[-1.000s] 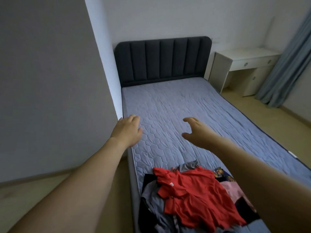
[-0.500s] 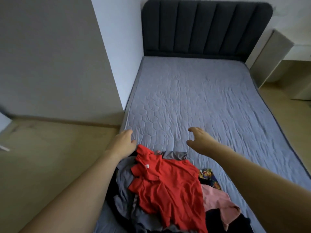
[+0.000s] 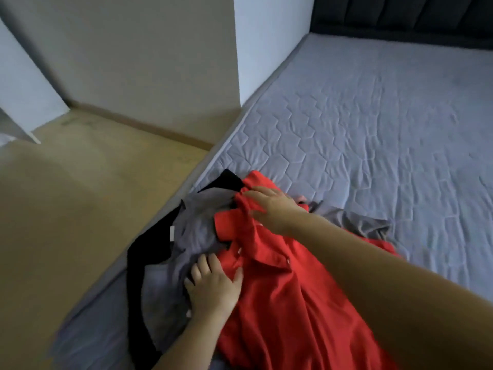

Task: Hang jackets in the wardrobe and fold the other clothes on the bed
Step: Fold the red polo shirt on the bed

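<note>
A pile of clothes lies at the near left corner of the bed (image 3: 373,129). On top is a red shirt (image 3: 280,303) with a collar and buttons. Under it are a grey garment (image 3: 197,225) and a black garment (image 3: 149,249) that hangs over the bed's edge. My right hand (image 3: 269,206) lies on the bunched upper end of the red shirt, fingers stretched out to the left. My left hand (image 3: 213,287) rests flat with spread fingers on the grey garment, its thumb touching the red shirt's edge. Neither hand has lifted anything.
More grey cloth (image 3: 360,222) sticks out from under the red shirt on the right. The quilted mattress stretches back to a dark padded headboard (image 3: 400,12). A white wall panel (image 3: 261,49) stands at the bed's left side, with tan floor (image 3: 80,209) and a white door edge (image 3: 16,102) further left.
My view has tilted down and closer to the pile. Both hands have dropped from the air onto the clothes, the right onto the red shirt, the left onto the grey garment.
</note>
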{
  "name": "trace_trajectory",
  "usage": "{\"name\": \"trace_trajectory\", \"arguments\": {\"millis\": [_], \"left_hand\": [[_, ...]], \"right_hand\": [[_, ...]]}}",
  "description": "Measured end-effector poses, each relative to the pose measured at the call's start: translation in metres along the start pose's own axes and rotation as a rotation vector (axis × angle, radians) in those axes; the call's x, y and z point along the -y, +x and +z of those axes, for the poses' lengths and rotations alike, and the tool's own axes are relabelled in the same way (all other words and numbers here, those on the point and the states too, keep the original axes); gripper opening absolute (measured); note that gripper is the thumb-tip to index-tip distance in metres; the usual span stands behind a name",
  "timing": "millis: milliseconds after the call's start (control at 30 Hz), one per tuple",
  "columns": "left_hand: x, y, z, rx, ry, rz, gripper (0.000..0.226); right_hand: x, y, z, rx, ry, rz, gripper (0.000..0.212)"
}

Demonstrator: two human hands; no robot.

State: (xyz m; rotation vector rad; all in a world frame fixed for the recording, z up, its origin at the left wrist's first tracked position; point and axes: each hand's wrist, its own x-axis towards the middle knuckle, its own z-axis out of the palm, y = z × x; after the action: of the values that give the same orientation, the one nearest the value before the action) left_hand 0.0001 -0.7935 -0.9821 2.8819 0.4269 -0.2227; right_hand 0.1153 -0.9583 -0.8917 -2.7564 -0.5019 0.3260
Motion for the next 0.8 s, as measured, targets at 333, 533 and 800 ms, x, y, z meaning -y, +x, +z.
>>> {"name": "trace_trajectory", "arguments": {"millis": [333, 533, 800], "left_hand": [[0.009, 0.003, 0.061, -0.479, -0.104, 0.11, 0.063], [0.013, -0.003, 0.045, -0.537, -0.274, 0.159, 0.045], [-0.033, -0.048, -0.041, -0.522, -0.443, 0.373, 0.024]], "right_hand": [[0.005, 0.043, 0.058, -0.223, -0.768, -0.295, 0.042], [0.004, -0.022, 0.026, -0.266, -0.818, -0.341, 0.038], [-0.029, -0.139, -0.046, -0.458, -0.725, -0.288, 0.047]]}}
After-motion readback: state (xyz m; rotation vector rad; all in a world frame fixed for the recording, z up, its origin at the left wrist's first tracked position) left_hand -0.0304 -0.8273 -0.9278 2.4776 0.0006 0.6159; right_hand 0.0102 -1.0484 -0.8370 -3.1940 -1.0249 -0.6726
